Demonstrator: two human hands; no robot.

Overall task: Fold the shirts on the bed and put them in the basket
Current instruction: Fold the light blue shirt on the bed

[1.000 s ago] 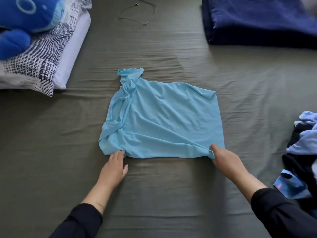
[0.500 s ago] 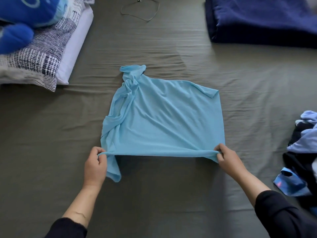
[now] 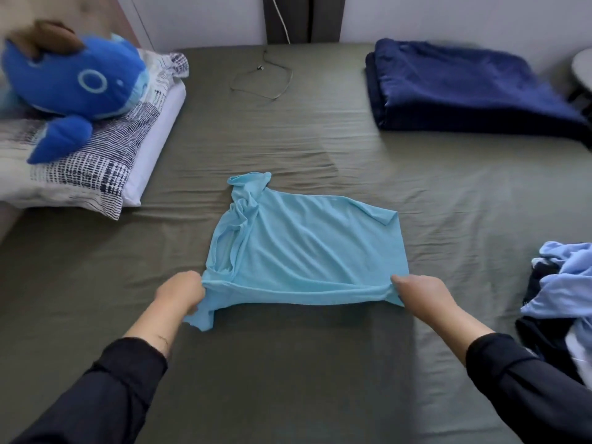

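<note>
Olive-green bed sheet [image 3: 288, 363] carries a half-folded light blue shirt [image 3: 307, 248] whose near edge the left hand [image 3: 179, 291] and right hand [image 3: 419, 293] pinch, while unfolded clothes [image 3: 560, 283] wait and no basket shows.

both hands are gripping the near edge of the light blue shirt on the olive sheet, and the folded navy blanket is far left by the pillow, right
Not quite. In the head view the folded navy blanket lies far right, opposite the patterned pillow. The left hand and right hand do grip the light blue shirt.
</note>
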